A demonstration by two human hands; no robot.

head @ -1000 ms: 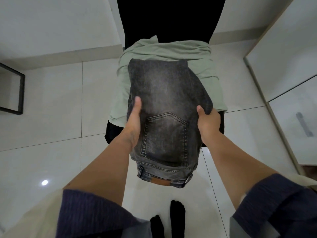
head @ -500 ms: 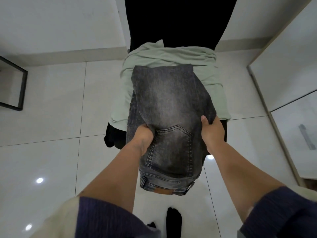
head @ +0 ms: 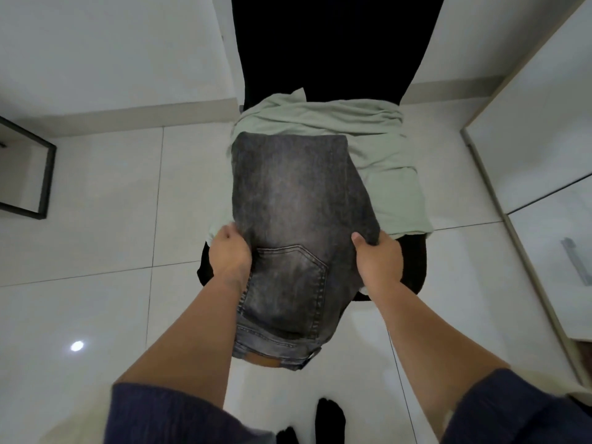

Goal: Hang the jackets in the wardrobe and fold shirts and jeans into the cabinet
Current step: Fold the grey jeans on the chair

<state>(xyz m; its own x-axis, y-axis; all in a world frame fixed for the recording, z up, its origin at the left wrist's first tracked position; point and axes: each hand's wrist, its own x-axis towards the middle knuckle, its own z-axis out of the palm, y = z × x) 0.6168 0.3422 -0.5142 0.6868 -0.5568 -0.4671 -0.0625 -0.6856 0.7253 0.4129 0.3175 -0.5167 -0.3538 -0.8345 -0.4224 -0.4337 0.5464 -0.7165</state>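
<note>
A pair of folded grey washed jeans (head: 294,225) lies on top of a pale green shirt (head: 390,174), which is spread over a black chair (head: 413,267). The jeans' back pocket faces up and the waistband hangs off the near edge. My left hand (head: 229,254) grips the jeans' left edge beside the pocket. On the right edge my right hand (head: 378,262) holds the fabric, thumb on top.
A white cabinet (head: 551,145) with a drawer handle stands at the right. A black metal frame (head: 45,174) sits at the far left. Glossy white floor tiles (head: 96,238) surround the chair. My black-socked feet (head: 330,418) are at the bottom.
My left hand moved from flat on the jeans to gripping their left edge. The jeans shifted slightly toward me; the right hand kept its hold.
</note>
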